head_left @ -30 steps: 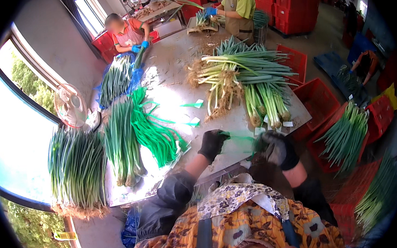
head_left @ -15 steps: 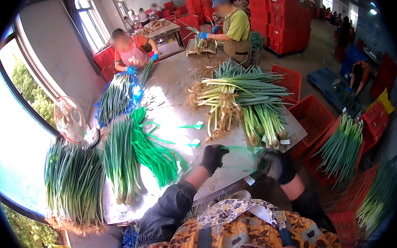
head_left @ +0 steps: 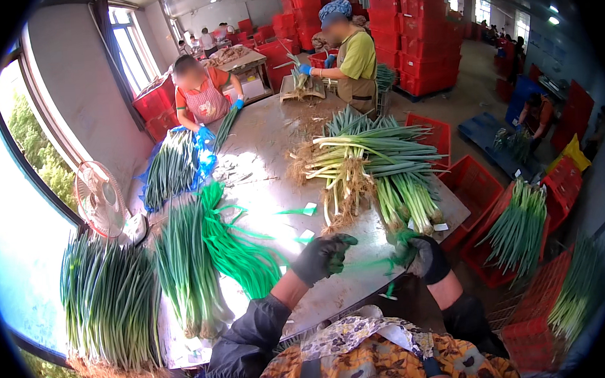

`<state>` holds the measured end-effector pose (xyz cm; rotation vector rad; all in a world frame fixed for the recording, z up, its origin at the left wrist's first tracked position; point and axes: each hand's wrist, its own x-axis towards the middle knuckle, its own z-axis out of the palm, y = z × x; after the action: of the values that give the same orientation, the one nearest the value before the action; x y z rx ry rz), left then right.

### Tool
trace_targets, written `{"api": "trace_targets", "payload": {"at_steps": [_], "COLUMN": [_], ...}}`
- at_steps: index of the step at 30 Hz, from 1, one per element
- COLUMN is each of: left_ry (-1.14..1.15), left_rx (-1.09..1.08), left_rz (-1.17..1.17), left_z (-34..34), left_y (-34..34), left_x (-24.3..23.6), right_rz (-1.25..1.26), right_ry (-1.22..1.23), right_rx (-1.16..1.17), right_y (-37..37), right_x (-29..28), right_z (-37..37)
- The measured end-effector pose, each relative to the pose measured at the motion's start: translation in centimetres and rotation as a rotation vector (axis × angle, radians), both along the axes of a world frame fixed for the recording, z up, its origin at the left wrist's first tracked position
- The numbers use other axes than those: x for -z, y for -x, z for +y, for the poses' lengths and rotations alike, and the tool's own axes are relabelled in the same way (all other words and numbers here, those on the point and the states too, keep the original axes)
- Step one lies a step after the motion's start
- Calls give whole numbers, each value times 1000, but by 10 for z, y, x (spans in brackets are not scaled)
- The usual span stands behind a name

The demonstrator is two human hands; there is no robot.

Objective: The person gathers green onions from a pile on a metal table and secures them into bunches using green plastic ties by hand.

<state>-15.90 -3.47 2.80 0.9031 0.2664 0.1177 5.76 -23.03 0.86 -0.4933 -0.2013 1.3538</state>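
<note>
Here's the table (head_left: 265, 146), its near edge vanishing behind the dark sleeves (head_left: 253, 337) at six o'clock, bare top running out towards eleven from the hands. A spring onion heap (head_left: 376, 146) blocks twelve! Green netting pile (head_left: 240, 252) crowds nine. Left hand (head_left: 318, 259): fingers bent, grip impossible to tell. Right hand (head_left: 428, 256) clutches a green mesh strip (head_left: 403, 246), blurring at the left hand's three o'clock.

Windows (head_left: 25, 199) are glowing beyond the left edge of the tabletop (head_left: 268, 177); dim floor (head_left: 439, 108) is spreading past its right.
</note>
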Motion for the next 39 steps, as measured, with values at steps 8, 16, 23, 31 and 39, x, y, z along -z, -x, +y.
{"api": "trace_targets", "payload": {"at_steps": [8,16,23,31,39], "left_ry": [-380,-1455,-200,-127,462], "left_rx": [163,-369,14,-221,-104], "left_rz": [-107,104,-246,77,-65], "left_z": [20,71,48,139,186], "left_y": [32,12,17,25,-45], "left_x": [-45,74,-44,24,40], "right_rz": [-1781,-314,-1626,73,330], "right_ry": [521,-15,496,-21,-398], "right_rx": [425,-185,762,-149,-395], "right_y": [40,75,-10,-13,31], "right_x": [-4,-53,59,-1,-29], "right_z": [18,41,73,93,117]}}
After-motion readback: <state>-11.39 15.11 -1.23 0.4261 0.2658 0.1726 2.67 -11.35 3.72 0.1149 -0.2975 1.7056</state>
